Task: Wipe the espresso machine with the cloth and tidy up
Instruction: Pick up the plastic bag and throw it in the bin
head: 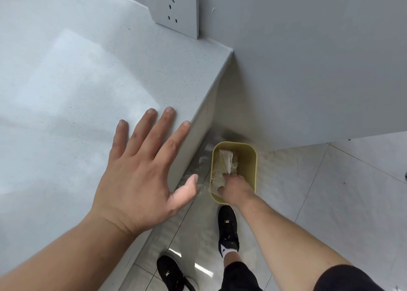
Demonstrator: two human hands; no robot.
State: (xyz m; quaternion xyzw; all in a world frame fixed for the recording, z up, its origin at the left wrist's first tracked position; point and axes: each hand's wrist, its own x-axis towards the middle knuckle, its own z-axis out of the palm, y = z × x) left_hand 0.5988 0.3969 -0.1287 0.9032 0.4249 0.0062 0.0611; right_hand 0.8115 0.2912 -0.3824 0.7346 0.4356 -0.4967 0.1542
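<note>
The person's left hand [141, 171] lies flat, fingers spread, on the pale speckled stone counter [77, 88], probably for balance. At four o'clock, the right hand [235, 189] reaches into one yellow plastic bin [253, 158]; its finger state cannot be told. One crumpled clear wrapper [226, 160] lies inside. Neither cloth nor espresso machine shows.

Speckled matt stone-look countertop [77, 81], glossy floor tiles [330, 191], smooth yellow plastic bin [253, 158], crinkled clear liner [226, 160]
</note>
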